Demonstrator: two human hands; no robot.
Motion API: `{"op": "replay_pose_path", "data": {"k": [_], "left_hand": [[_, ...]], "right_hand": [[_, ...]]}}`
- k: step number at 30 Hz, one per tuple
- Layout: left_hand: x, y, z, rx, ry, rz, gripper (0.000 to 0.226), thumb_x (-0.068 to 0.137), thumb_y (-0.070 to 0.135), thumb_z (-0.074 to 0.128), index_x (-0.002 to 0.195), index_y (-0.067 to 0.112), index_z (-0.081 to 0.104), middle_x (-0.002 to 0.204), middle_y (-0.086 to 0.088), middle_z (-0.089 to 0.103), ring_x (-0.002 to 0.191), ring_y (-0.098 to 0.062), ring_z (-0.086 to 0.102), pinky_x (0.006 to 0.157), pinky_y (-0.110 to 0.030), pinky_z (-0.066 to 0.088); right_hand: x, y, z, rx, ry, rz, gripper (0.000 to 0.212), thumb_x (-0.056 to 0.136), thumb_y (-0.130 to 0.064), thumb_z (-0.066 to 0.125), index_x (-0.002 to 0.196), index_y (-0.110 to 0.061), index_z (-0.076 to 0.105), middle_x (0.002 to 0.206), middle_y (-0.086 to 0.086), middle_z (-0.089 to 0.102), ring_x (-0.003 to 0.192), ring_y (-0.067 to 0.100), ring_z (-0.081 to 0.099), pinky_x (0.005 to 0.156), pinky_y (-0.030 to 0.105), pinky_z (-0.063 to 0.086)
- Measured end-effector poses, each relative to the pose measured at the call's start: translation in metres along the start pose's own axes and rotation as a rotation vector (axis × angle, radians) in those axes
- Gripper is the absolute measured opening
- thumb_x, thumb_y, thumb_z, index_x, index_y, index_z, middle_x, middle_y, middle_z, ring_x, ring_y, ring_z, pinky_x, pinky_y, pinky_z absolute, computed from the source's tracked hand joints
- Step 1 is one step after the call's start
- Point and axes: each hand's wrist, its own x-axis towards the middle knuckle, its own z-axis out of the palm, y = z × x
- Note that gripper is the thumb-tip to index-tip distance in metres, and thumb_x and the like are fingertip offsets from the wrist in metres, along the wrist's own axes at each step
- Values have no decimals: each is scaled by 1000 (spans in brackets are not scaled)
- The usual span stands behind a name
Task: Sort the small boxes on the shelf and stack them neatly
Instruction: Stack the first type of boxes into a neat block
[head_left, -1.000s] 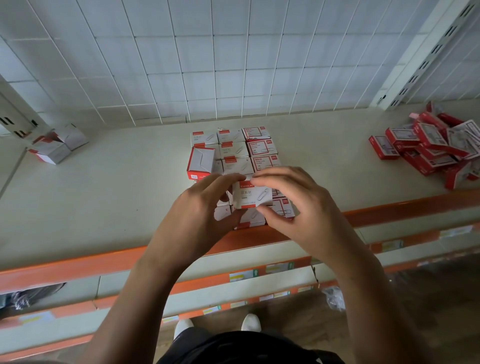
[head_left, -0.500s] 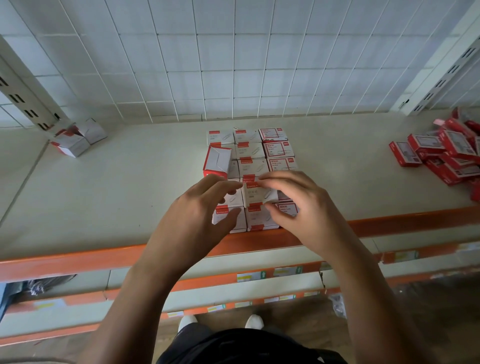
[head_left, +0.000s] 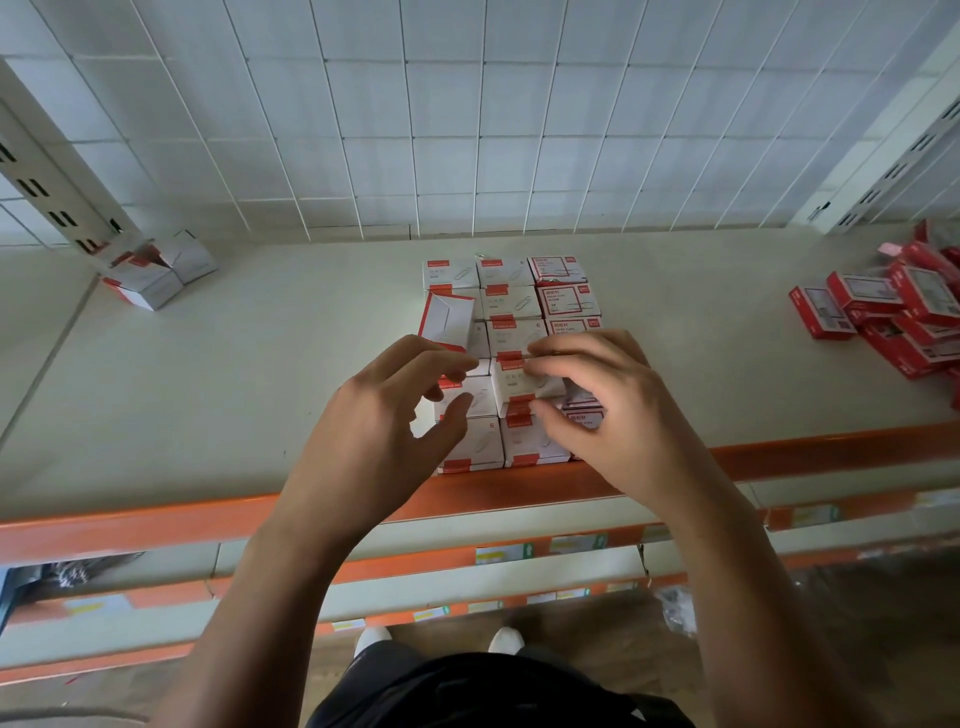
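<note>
Centrally, the right hand (head_left: 597, 415) pinches a white box (head_left: 519, 383) (closed, contents unseen); the left hand (head_left: 374, 431) hovers loose, empty.

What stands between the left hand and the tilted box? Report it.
Nothing visible. The tilted box leans on the left of the stack, just beyond the left hand, with nothing between them. The right hand grips a middle box, off to the side.

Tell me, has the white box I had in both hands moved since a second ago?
Yes. The white box has dropped into the middle column, nearer the tilted open box; now only the right hand grips it.
</note>
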Motion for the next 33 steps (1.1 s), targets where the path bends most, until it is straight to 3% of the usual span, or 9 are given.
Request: {"op": "replay_pose_path", "data": {"k": [5, 8, 11, 16, 22, 26, 33], "left_hand": [[2, -7, -7, -8, 34, 1, 20, 88, 14, 68, 108, 14, 68, 97, 6, 62, 76, -9, 58, 61, -17, 45], [4, -14, -14, -16, 53, -6, 21, 90, 26, 61, 108, 18, 68, 96, 8, 60, 76, -9, 58, 61, -17, 45], [6, -24, -17, -27, 52, -27, 22, 88, 20, 67, 110, 21, 66, 97, 11, 59, 79, -8, 58, 62, -21, 47], [13, -38, -19, -12, 38, -41, 31, 87, 24, 69, 116, 17, 62, 105, 8, 59, 83, -6, 56, 64, -30, 52], [20, -50, -19, -18, 2, -35, 41, 86, 35, 63, 123, 16, 58, 114, 6, 59, 87, -5, 56, 68, -30, 55], [21, -55, -20, -36, -41, -25, 57, 85, 47, 58, 132, 15, 53, 125, 3, 57, 95, -8, 58, 74, -28, 56], [24, -57, -24, -75, -31, 16, 65, 82, 48, 62, 136, 14, 50, 124, 1, 61, 96, -10, 60, 73, -23, 55]], "right_hand": [[14, -12, 0, 71, 20, 26, 36, 89, -26, 63, 119, -8, 67, 121, 2, 64, 119, 14, 56, 104, 25, 45], [25, -22, 5, 108, 29, 35, 36, 89, -24, 63, 121, -8, 65, 123, 1, 64, 119, 12, 57, 104, 23, 44], [34, -28, 14, 104, 14, 38, 38, 89, -21, 67, 123, -7, 63, 126, 2, 63, 122, 14, 55, 106, 23, 43], [47, -34, 24, 75, -30, 92, 49, 86, -33, 66, 130, -10, 59, 134, 2, 59, 128, 13, 49, 106, 3, 27], [57, -37, 30, 66, -43, 122, 52, 84, -26, 75, 130, -10, 58, 133, 2, 60, 124, 13, 52, 100, -3, 26], [59, -39, 32, 113, -1, 46, 50, 82, -21, 78, 127, -7, 61, 129, 2, 62, 119, 2, 51, 102, 4, 33], [61, -42, 31, 150, -7, -6, 49, 84, -18, 77, 129, -7, 61, 133, 2, 60, 125, 12, 55, 108, 24, 43]]}}
